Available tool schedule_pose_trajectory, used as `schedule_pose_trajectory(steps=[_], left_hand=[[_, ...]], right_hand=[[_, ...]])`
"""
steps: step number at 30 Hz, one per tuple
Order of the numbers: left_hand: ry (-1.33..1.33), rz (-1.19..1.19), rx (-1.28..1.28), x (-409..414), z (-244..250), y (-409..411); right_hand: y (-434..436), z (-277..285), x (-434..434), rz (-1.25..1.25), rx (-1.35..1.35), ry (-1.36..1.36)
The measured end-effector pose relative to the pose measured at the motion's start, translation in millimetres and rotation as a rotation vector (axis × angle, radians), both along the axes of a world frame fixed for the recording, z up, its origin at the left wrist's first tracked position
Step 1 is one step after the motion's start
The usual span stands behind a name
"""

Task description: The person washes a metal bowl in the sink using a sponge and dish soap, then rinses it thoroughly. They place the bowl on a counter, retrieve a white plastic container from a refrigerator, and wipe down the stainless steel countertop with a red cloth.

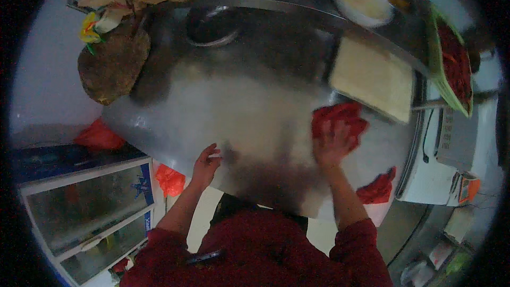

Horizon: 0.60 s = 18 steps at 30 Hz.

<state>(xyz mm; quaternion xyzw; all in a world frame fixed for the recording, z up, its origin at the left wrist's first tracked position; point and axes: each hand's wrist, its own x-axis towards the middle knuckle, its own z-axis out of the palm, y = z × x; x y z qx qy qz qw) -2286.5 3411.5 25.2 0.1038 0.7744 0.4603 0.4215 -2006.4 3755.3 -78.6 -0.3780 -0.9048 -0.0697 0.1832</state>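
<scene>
My right hand [332, 141] lies palm down on a bunched red cloth [350, 115], which rests on the smooth metal table [247, 107]. Nothing is in my left hand [208, 163]; its fingers are apart and slightly curled, over the table's front left edge. Just beyond the cloth is a pale rectangular board or tray [372, 75]. A second red cloth [377, 187] hangs at the front right edge, beside my right forearm.
A round wooden chopping block [113, 65] stands at the far left, a dark round pan [213, 32] at the back. Beyond the raised ledge are a white bowl [362, 2] and a green-rimmed tray of red food [454, 63]. A glass-fronted cabinet [87, 207] is left; a white appliance [426, 175] right.
</scene>
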Motion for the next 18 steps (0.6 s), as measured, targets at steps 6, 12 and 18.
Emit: schedule_pose_trajectory(steps=[6,12,18], left_hand=[[0.014,0.184,0.08,-55.0,-4.6,-106.4],[-0.073,0.496,0.096,-84.4,-21.4,-214.7],[-0.15,0.619,0.162,-92.9,0.7,-208.1]], right_hand=[[4.0,15.8,-292.1,0.294,-0.192,-0.205],[29.7,-9.2,-439.5,-0.268,-0.187,-0.193],[-200.6,-23.8,-524.9,0.556,-0.117,0.183]])
